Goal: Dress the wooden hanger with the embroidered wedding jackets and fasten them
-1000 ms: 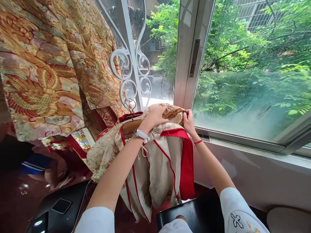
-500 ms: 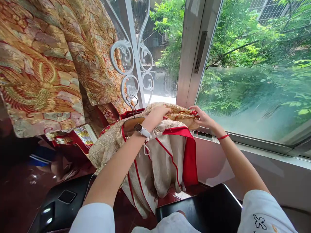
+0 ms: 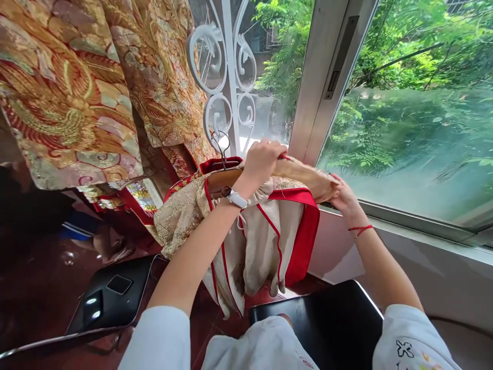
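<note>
A cream and gold garment with red trim (image 3: 265,231) hangs on a wooden hanger (image 3: 223,180), whose metal hook (image 3: 221,146) is caught in the white scrolled window grille (image 3: 227,77). My left hand (image 3: 262,162) is closed over the top of the garment near the hanger's middle. My right hand (image 3: 342,195) grips the bunched cloth at the hanger's right end, fingers curled under it. A watch is on my left wrist and a red string on my right.
Gold and red brocade robes (image 3: 73,97) hang at the left. A sliding window frame (image 3: 323,87) and sill (image 3: 423,226) run to the right, with trees outside. Two black chairs (image 3: 111,303) (image 3: 331,324) stand below, on a dark red floor.
My left hand has closed down on the garment's top. My right hand went from fingers stretched along the cloth to gripping its right end. The view has shifted, so everything sits higher and to the right.
</note>
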A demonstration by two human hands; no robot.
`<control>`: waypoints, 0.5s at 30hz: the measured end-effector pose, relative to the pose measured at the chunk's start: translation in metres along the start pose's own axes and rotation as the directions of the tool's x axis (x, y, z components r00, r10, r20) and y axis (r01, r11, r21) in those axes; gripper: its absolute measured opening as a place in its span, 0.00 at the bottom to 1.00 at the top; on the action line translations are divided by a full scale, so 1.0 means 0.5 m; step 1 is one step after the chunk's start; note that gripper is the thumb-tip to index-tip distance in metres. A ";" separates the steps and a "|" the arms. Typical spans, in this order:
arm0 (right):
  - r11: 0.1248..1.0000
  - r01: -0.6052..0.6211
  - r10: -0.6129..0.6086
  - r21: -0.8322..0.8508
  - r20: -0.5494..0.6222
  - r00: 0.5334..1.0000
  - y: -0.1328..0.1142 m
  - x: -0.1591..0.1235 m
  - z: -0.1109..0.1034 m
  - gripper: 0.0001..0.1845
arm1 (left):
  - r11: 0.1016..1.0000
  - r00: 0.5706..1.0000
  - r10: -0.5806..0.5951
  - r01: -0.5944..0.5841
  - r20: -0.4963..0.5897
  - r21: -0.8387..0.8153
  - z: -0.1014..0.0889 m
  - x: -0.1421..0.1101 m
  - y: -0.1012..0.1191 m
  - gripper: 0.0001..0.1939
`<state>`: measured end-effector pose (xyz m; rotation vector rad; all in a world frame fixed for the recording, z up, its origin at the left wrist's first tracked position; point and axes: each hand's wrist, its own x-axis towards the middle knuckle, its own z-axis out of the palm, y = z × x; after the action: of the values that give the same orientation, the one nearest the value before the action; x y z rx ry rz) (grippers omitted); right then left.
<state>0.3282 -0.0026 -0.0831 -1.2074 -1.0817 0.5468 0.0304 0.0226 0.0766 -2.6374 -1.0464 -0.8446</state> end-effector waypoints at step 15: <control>0.667 0.206 -0.611 -0.717 -0.367 0.701 -0.019 -0.359 0.001 0.22 | 0.841 0.828 0.530 -0.484 0.186 -0.242 0.164 -0.241 0.049 0.20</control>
<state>0.2491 -0.1534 -0.1407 -1.4819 -0.9711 -0.6264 0.0118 -0.0348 -0.0585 -3.0139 -0.2564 -0.5194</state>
